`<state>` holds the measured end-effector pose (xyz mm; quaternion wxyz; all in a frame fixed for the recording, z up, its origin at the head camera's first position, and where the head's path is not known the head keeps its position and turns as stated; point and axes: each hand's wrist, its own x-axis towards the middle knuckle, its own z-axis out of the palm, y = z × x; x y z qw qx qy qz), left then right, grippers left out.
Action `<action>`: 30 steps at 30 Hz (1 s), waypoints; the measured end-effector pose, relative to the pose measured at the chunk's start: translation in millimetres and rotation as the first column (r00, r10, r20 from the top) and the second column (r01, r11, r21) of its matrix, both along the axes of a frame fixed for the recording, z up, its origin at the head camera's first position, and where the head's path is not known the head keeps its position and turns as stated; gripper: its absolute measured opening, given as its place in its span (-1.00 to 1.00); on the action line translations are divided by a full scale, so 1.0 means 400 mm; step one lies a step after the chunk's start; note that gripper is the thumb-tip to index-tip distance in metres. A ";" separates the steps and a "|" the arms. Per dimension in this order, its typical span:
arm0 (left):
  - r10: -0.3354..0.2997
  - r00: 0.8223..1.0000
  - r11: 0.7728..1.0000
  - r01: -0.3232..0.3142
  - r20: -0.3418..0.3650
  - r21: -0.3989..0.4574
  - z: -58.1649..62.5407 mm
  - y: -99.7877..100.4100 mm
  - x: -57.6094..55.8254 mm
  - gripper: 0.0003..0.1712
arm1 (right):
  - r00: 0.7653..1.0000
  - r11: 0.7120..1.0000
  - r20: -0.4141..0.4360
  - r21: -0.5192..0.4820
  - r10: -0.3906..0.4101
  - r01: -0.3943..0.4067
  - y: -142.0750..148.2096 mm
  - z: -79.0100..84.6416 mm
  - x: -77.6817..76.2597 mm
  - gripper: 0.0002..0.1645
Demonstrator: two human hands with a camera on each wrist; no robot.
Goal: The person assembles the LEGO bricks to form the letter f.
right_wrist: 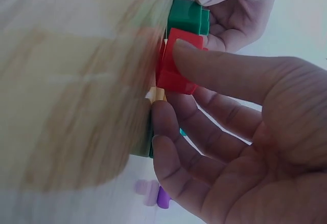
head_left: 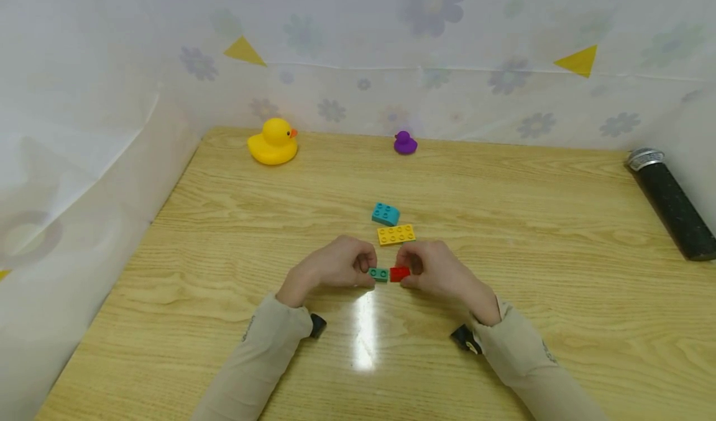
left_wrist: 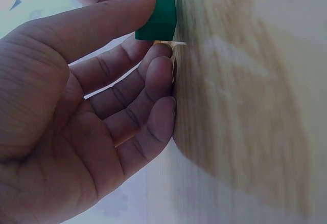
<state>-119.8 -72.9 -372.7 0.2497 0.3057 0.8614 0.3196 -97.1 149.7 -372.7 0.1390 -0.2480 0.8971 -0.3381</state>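
Observation:
My left hand [head_left: 341, 262] pinches a small green toy brick [head_left: 378, 275] between thumb and fingers, low over the wooden table. Facing it, my right hand [head_left: 439, 268] pinches a red toy brick [head_left: 399, 275] in the same way. The two bricks stand end to end with a narrow gap in the head view. In the right wrist view the thumb lies on the red brick's [right_wrist: 179, 78] side, with the green brick [right_wrist: 184, 17] just beyond. Behind the hands lies a yellow studded brick [head_left: 396, 235], and past it a blue brick [head_left: 386, 214] with a rounded end.
A large yellow duck [head_left: 273, 144] and a small purple duck [head_left: 405, 143] stand along the table's [head_left: 531, 222] back edge. At the far right lies a black microphone [head_left: 674, 203]. White flowered sheeting [head_left: 358, 48] hangs behind the table.

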 end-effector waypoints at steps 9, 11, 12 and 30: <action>0.004 1.000 1.000 -0.004 0.005 -0.009 0.003 0.001 0.001 -0.83 | 0.998 0.999 -0.032 -0.008 -0.047 0.047 0.008 -0.001 -0.005 -0.85; 0.004 1.000 1.000 -0.003 0.007 -0.010 0.004 0.001 0.001 -0.83 | 0.996 0.996 -0.027 -0.044 -0.080 0.079 0.011 -0.001 -0.005 -0.85; 0.002 1.000 1.000 -0.002 0.006 -0.010 0.004 0.001 0.001 -0.83 | 0.995 0.993 -0.020 -0.066 -0.096 0.094 0.013 -0.001 -0.006 -0.84; 0.008 1.000 1.000 -0.008 -0.010 0.012 -0.004 0.000 0.000 -0.82 | 0.990 0.974 0.028 -0.176 -0.140 0.143 0.018 0.007 -0.013 -0.79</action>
